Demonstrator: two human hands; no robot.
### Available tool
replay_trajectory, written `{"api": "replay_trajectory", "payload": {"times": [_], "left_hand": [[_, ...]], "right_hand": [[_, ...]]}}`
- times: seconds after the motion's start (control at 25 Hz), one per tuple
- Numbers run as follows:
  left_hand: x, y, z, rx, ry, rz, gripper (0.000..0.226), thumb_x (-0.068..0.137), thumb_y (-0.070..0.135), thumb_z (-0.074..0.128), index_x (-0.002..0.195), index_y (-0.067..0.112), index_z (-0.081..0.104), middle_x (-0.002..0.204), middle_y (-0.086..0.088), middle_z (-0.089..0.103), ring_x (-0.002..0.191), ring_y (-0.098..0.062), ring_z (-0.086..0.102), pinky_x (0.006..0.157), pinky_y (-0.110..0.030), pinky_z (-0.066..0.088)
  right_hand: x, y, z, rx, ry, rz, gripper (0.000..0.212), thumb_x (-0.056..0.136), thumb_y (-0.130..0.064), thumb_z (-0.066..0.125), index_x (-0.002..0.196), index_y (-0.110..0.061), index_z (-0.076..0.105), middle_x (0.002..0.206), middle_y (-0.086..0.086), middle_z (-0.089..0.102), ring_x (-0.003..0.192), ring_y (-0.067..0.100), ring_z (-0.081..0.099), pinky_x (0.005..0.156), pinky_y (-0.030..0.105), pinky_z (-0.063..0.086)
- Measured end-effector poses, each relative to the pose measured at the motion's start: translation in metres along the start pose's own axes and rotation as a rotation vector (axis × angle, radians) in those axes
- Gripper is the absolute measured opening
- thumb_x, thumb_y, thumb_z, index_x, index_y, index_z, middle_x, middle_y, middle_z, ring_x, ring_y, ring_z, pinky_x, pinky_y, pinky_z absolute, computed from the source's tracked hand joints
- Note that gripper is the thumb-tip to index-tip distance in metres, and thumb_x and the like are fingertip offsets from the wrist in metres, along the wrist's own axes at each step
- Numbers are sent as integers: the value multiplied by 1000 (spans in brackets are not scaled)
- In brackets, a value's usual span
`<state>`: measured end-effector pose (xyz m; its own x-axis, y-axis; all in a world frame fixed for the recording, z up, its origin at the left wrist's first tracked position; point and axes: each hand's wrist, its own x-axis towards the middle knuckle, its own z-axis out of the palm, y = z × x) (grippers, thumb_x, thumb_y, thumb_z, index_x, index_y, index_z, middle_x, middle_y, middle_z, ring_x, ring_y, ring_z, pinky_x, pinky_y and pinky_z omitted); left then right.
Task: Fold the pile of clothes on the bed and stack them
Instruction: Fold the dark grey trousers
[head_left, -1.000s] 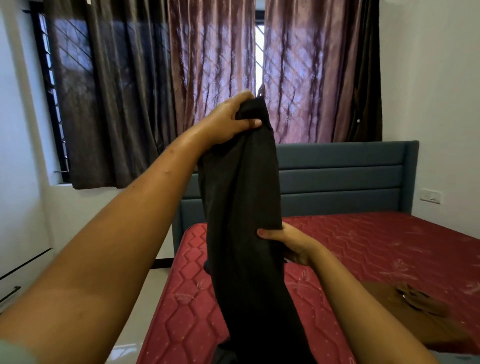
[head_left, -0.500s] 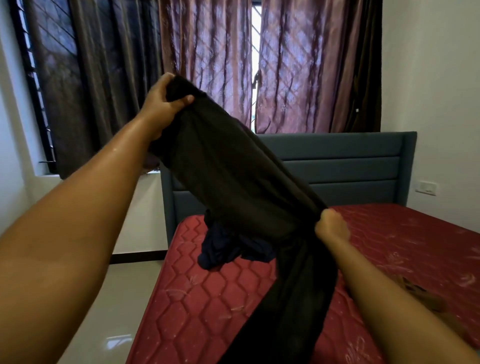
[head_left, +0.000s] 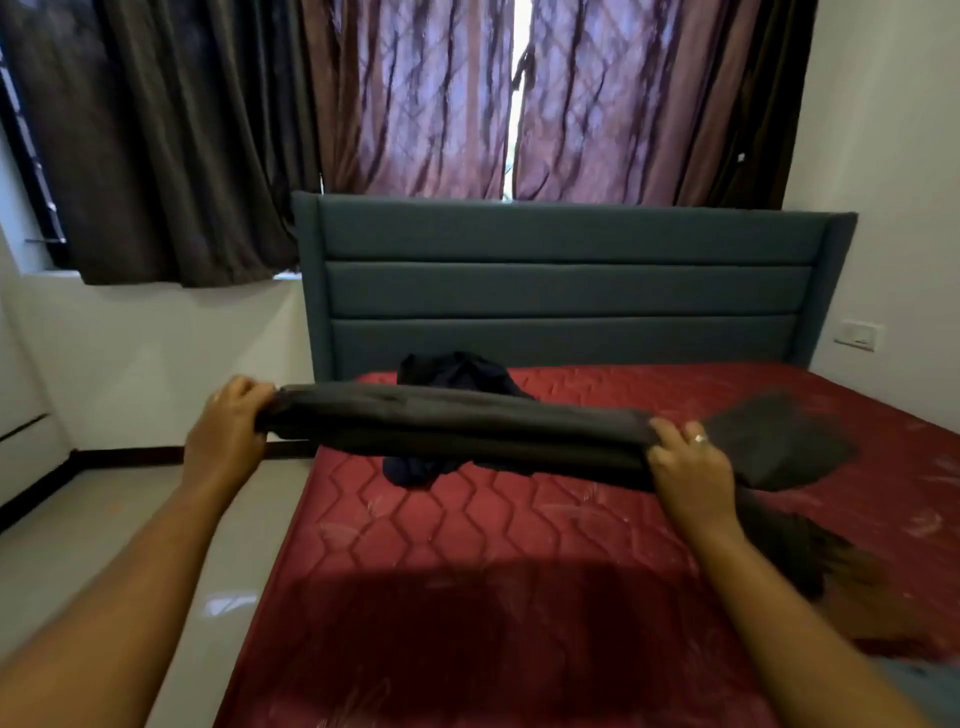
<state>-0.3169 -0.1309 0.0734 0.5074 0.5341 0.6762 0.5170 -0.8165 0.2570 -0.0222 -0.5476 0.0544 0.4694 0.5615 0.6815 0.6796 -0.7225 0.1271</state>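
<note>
Two bare forearms reach forward from the lower corners over the near end of a red quilted mattress (head_left: 467, 525), where a broad dark shadow lies across the stitching. The left hand (head_left: 228, 431) has its fingers curled round one end of a long dark grey cloth garment (head_left: 457, 421), held off the left edge of the bed, above the pale glossy tiled floor (head_left: 104, 545). The right hand (head_left: 691, 467), with a silver ring (head_left: 700, 439) on one finger, grips the same garment further along, knuckles up. Between the two hands the cloth is pulled out in a nearly level, bunched band above the mattress, clear of it. Past the right hand the rest of the garment fans out to the right in a blur, and another part trails down beside the right forearm.

Behind the band, a crumpled navy blue garment (head_left: 452, 371) lies in a heap on the mattress near its head; part of it also shows beneath the band. Beyond stands a padded blue-grey headboard (head_left: 571, 280) with horizontal panels. A white wall switch plate (head_left: 860, 335) sits on the right wall. Farthest back hang dark brown curtains (head_left: 171, 156) and mauve curtains (head_left: 415, 104), daylight showing through a narrow gap.
</note>
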Motion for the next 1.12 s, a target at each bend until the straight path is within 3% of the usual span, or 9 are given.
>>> {"api": "replay_trajectory", "payload": {"times": [0.12,0.24,0.32,0.4,0.56,0.68,0.84,0.96,1.12], "left_hand": [[-132,-45,60,167,-564,-240,32,89,20,41,115,14,59,108,-10,50,109,-34,50,84,-44,46],[-225,-30,94,326,-824,-231,30,87,19,52,116,22,59,120,-5,50,114,-27,49,83,-39,50],[-246,4,112,203,-747,-89,29,66,6,68,93,13,64,93,-9,57,83,-33,58,56,-37,49],[-242,33,124,97,-631,29,28,60,8,55,88,14,57,84,-6,56,69,-32,58,49,-33,44],[-239,76,151,-97,-736,173,45,74,28,44,117,22,51,119,-1,55,106,-27,59,78,-39,52],[-251,76,161,-20,-943,120,53,90,46,51,140,33,39,146,7,32,138,-18,27,111,-49,26],[-256,75,165,-80,-921,40,71,78,74,23,135,36,43,148,10,31,141,-17,20,111,-58,12],[-252,94,170,-102,-859,-68,41,94,58,37,124,36,52,135,15,42,134,-13,28,109,-63,13],[-247,113,176,-45,-794,-42,29,93,44,50,119,31,55,120,11,52,117,-15,44,101,-40,31]], "right_hand": [[-114,-42,81,77,-649,-53,12,61,-6,58,58,-16,66,78,4,67,72,34,65,36,38,51],[-153,-88,104,-18,-981,-64,27,95,-7,38,96,-13,65,100,9,64,116,33,58,92,39,48],[-124,-111,102,-4,-1012,-49,29,96,-18,42,118,-15,61,122,6,61,124,26,52,97,35,44],[-97,-138,99,84,-945,-86,31,91,-19,47,119,-18,61,124,5,61,120,25,54,92,36,47],[-100,-173,122,370,-1133,-177,38,80,-20,59,117,-32,59,123,0,58,117,24,51,91,34,47],[-129,-172,137,393,-1177,-228,57,79,-34,69,132,-33,49,130,-1,47,118,24,45,95,39,46],[-145,-159,146,486,-1039,-173,47,85,-39,66,129,-35,53,127,-4,48,116,21,48,97,37,45],[-144,-161,152,635,-1040,-57,35,93,-35,57,126,-26,59,123,2,54,115,22,54,101,32,41],[-139,-152,159,491,-988,0,27,91,-23,58,118,-24,61,124,2,53,114,27,54,94,36,45]]}}
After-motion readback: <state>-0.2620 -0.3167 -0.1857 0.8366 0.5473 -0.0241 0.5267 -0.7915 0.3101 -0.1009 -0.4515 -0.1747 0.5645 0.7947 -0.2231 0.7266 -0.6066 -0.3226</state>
